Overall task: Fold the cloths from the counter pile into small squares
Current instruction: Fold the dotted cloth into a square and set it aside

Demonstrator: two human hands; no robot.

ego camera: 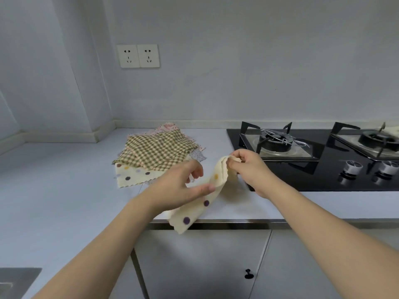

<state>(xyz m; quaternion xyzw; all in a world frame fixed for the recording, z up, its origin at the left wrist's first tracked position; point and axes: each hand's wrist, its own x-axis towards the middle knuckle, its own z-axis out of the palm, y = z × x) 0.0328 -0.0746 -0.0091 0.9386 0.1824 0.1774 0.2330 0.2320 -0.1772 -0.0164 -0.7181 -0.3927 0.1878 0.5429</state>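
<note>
i see the dotted cloth [212,190] held above the worktop [64,180] front edge, its long axis slanting from my right hand [248,167] down toward me past my left hand [183,186]. right fingers pinch the top end; left thumb and fingers nip the middle. both wrists hover, forearms converging. the pile [157,152] lies behind, just left.

No text, label or number can be read anywhere

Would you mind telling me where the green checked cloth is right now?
In the head view, the green checked cloth tops the pile at centre-left of the counter, left of the stove, beyond both hands.
</note>
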